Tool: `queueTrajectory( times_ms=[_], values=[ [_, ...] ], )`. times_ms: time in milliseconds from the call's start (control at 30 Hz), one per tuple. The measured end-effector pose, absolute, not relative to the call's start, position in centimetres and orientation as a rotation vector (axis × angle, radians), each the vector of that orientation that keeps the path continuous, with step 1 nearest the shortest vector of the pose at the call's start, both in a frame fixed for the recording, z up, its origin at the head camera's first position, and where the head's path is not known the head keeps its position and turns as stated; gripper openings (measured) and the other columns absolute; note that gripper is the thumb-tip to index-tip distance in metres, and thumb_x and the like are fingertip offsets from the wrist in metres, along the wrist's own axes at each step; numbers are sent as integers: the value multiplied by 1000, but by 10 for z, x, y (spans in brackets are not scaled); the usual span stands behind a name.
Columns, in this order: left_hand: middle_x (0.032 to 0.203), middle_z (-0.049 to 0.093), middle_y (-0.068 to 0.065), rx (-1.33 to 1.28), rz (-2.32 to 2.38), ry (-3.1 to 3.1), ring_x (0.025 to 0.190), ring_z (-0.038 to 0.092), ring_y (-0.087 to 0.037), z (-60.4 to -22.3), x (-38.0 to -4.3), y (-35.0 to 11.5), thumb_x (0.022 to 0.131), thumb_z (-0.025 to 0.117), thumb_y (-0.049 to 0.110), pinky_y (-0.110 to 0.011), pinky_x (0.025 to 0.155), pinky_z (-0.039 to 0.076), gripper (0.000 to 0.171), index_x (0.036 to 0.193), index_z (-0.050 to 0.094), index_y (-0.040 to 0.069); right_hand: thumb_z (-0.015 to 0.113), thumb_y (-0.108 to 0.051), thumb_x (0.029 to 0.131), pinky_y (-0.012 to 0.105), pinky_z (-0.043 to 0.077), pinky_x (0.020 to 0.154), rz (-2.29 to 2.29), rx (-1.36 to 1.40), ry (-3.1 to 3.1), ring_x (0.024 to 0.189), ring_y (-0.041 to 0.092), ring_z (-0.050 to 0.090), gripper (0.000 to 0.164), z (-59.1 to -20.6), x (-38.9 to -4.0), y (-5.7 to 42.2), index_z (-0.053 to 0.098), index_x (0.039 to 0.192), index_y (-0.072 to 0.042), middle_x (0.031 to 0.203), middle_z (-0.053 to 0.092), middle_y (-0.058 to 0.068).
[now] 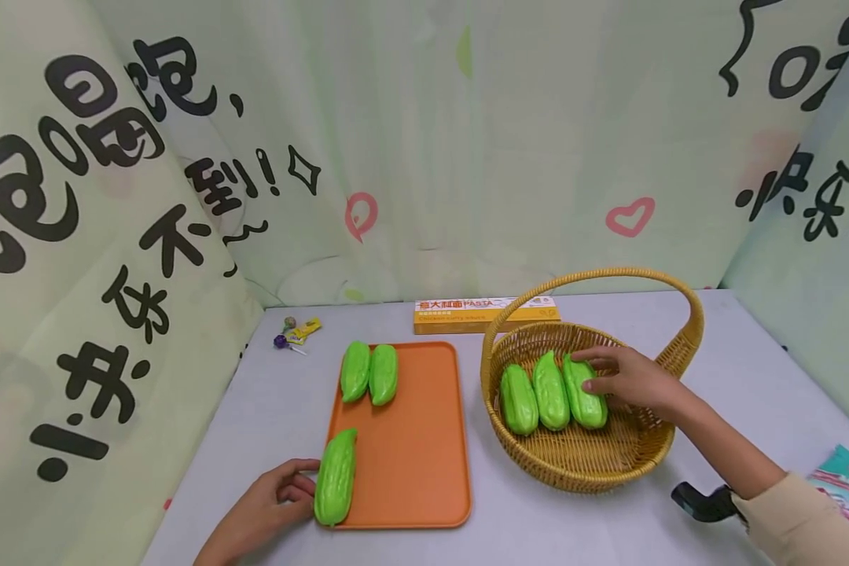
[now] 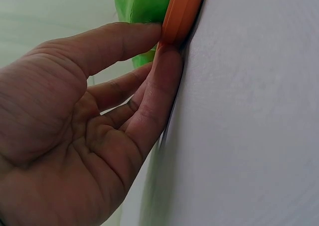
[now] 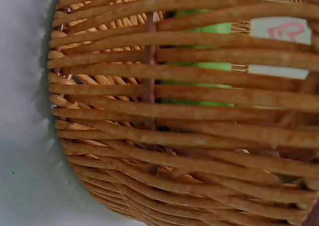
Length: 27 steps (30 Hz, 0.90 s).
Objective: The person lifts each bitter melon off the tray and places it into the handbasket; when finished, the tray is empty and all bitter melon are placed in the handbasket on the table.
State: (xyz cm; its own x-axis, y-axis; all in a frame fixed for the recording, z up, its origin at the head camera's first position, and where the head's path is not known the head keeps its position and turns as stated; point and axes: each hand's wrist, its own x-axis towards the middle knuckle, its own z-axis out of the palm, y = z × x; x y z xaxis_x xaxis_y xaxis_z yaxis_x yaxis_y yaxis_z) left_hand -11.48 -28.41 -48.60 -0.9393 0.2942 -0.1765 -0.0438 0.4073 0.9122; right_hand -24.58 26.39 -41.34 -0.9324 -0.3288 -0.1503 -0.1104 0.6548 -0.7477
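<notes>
Gourds: six green ones; three side by side in the basket, three on the tray, two of these at its far left corner and the front gourd along its near left edge.
Right hand: inside the basket, fingers and thumb bent over the right gourd; the wicker hides the grip in the right wrist view.
Left hand: thumb and fingers pinch the tray's left rim, just beside the front gourd.
Feel: the gourds look like glossy moulded pieces, probably light, stiff and hard to bruise; the shine suggests a slightly slippery skin, though the ridges should give some purchase.
Best hold: across the middle, thumb opposite fingers, rather than by the tapered tip.
Tray: looks thin and stiff, likely to slide if knocked; a rim pinch should steady it.
Basket: woven, probably light; its tall handle arches above the gourds.
</notes>
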Motion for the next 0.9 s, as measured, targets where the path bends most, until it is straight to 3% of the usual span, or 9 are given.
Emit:
queueTrajectory(
  times_ms=[200, 533, 700, 900],
  values=[
    [100, 62, -9, 198, 1545, 2342, 87, 64, -19, -486, -115, -284, 90, 70, 12, -25, 77, 48, 55, 137, 48, -6, 68, -9, 94, 44, 55, 77, -1288, -262, 2425, 124, 54, 43, 54, -421, -249, 266, 47, 143, 2, 140, 33, 41],
    [100, 62, -9, 219, 1552, 2353, 87, 64, -18, -485, -115, -283, 90, 70, 10, -25, 77, 48, 54, 137, 49, -6, 65, -8, 96, 46, 55, 79, -1322, -266, 2410, 123, 54, 44, 54, -419, -248, 267, 44, 144, 4, 140, 32, 42],
    [101, 62, -9, 217, 1552, 2351, 87, 63, -18, -486, -115, -283, 90, 69, 10, -25, 77, 48, 54, 137, 48, -7, 67, -17, 96, 58, 45, 91, -1190, -306, 2576, 127, 54, 39, 53, -411, -243, 265, 49, 143, -1, 143, 37, 36],
    [101, 63, -9, 222, 1561, 2354, 87, 64, -17, -488, -115, -284, 89, 70, 9, -25, 77, 48, 54, 137, 49, -6, 66, -39, 95, 64, 41, 93, -1134, -407, 2775, 128, 47, 44, 57, -379, -208, 239, 52, 143, -12, 147, 43, 21]
  ],
)
